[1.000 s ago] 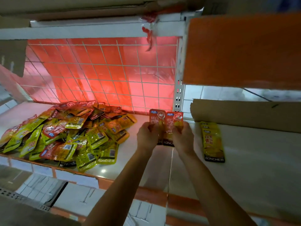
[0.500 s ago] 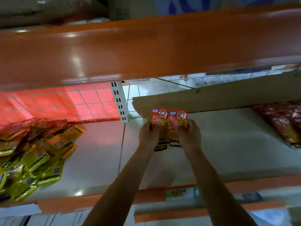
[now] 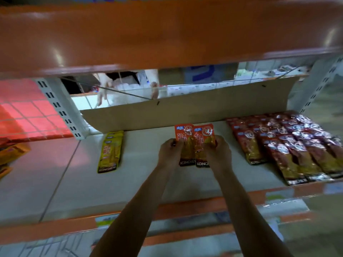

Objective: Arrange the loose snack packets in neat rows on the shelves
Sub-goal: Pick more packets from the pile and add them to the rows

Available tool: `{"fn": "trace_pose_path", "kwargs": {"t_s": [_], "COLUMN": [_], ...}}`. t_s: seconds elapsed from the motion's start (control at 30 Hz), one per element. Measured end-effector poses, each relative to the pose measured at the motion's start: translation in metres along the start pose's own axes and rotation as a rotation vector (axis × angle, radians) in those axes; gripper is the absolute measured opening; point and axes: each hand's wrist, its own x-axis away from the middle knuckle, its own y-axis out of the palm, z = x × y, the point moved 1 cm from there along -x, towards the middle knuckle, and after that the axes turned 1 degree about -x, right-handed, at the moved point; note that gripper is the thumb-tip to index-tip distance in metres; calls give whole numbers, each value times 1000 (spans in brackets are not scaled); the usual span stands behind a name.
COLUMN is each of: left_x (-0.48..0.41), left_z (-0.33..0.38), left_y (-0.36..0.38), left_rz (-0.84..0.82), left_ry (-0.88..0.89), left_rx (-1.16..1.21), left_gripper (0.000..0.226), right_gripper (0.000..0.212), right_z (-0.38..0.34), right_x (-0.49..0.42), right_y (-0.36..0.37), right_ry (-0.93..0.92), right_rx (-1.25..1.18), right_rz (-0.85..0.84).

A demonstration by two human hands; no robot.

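Note:
Both hands hold orange snack packets side by side over the white shelf, near its middle. My left hand grips the left packet's edge and my right hand grips the right one. Their black bottom ends show below my fingers. A small stack of yellow packets lies to the left. Neat rows of dark red packets fill the shelf's right side. The edge of a loose packet pile shows at far left.
A cardboard strip stands along the back of the shelf. An orange shelf front hangs overhead. A white slotted upright divides the bays, with a red-lit wire grid behind the left bay. Bare shelf lies between the yellow stack and my hands.
My view and both hands have swung right from the loose pile bay to this bay. The packets stay in my grip, and the red rows have come into sight.

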Motion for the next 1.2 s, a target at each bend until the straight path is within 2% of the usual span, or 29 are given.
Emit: {"fn": "trace_pose_path", "kwargs": {"t_s": [0.13,0.27,0.37,0.63,0.8,0.9,1.2], "left_x": [10,18,22,17,10,8,5], "left_z": [4,8,8,14,16,17,14], "left_y": [45,82,104,152,172,177,181], "left_rz": [-18,-82,-121,-142,-162,-165,-111], "left_ry": [-10,-21,16,57,97,114,174], "left_rx": [9,-8,-84,-228,-326,-377,-452], "left_gripper": [23,17,12,6,16,24,27], "right_gripper": [21,33,41,41,59,57,64], "right_z": [19,38,49,69,75,80,78], "right_x": [-16,-24,-27,-33,-27,-23,-14], "right_y": [-41,-78,-100,-142,-150,-150,-144], "right_ry": [-2,2,-6,-55,-107,-136,-130], "right_rx": [11,-28,-10,107,187,264,417], "right_rz": [0,62,81,137,124,127,65]}}
